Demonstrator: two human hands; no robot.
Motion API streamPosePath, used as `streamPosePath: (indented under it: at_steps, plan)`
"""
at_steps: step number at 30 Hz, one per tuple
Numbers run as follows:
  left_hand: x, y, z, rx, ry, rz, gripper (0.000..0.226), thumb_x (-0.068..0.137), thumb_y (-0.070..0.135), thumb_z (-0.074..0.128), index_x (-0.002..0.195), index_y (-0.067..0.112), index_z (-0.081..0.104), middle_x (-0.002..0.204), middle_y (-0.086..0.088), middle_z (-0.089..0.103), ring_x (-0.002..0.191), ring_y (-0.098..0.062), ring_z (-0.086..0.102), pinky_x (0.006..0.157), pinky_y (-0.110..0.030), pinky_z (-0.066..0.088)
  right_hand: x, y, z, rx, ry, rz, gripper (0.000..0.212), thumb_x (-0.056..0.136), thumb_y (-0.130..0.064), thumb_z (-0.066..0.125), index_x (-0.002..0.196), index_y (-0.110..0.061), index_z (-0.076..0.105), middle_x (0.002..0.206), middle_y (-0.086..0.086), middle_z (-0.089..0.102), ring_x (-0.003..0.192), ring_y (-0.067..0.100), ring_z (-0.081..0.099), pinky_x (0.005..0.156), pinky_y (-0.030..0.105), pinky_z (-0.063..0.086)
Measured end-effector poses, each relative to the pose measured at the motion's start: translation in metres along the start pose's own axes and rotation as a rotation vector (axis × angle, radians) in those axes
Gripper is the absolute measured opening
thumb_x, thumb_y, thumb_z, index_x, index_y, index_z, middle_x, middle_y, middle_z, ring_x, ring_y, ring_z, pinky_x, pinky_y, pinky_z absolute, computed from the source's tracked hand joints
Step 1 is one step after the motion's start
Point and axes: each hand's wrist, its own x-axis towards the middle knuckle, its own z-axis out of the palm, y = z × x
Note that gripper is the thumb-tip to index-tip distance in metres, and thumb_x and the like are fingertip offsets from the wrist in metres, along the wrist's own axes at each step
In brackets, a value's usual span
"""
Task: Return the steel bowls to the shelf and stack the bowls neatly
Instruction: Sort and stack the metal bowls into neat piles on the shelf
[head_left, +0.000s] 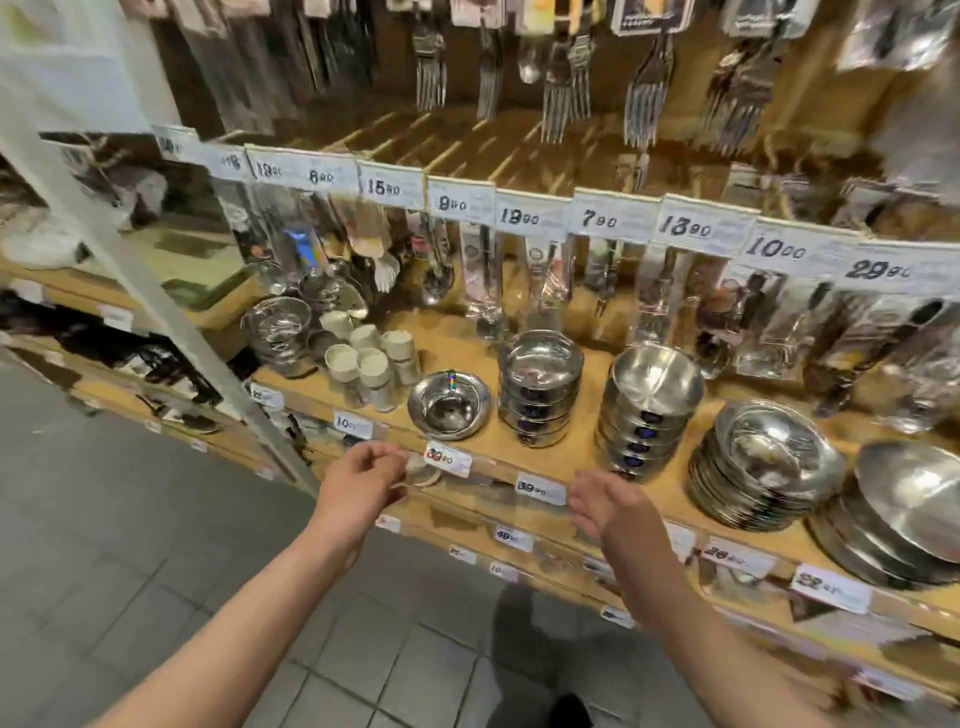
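Shop: housewares aisle.
Wooden shelf (566, 441) edged with printed price tags (598, 220) such as 7.90 and 13.90; packaged forks (644, 98) hanging on display above; stacked steel bowls (540, 384) set out for sale.

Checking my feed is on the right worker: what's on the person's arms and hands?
Both forearms are bare, no sleeves in view. The left hand and right hand wear no gloves; no watch, ring or bracelet shows, though the picture is somewhat blurred.

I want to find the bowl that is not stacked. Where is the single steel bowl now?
In the head view, the single steel bowl stands on the wooden shelf, left of centre, between the white cups and the nearest bowl stack.
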Motion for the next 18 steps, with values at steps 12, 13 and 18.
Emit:
streamPosePath:
  at_steps: [12, 13, 18]
  plan:
    - [0.121, -0.016, 0.023, 0.195, 0.025, -0.096, 0.020, 0.098, 0.008, 0.061, 0.082, 0.020, 0.060, 0.073, 0.005, 0.068, 0.070, -0.013, 0.065, 0.070, -0.029, 0.060, 0.081, 0.001, 0.059, -0.136, -0.030, 0.033, 0.012, 0.102, -0.020, 0.060, 0.096, -0.022, 0.070, 0.093, 0.011, 0.066, 0.102, 0.036, 0.066, 0.103, 0.053, 0.051]
    - [0.130, -0.016, 0.025, 0.246, 0.029, -0.108, 0.025, 0.097, 0.009, 0.062, 0.078, 0.024, 0.056, 0.076, 0.001, 0.068, 0.075, -0.019, 0.062, 0.077, -0.038, 0.059, 0.086, 0.003, 0.062, -0.151, -0.019, 0.049, 0.017, 0.101, -0.018, 0.061, 0.091, -0.024, 0.073, 0.090, 0.004, 0.069, 0.100, 0.032, 0.068, 0.100, 0.046, 0.054]
    - [0.167, -0.022, 0.039, 0.453, 0.043, -0.119, 0.005, 0.092, 0.027, 0.065, 0.091, 0.025, 0.061, 0.091, -0.011, 0.075, 0.088, -0.033, 0.070, 0.088, -0.047, 0.056, 0.099, 0.007, 0.067, -0.148, -0.016, 0.120, 0.016, 0.103, -0.025, 0.061, 0.107, -0.039, 0.068, 0.101, -0.018, 0.073, 0.101, 0.008, 0.069, 0.092, 0.017, 0.051]
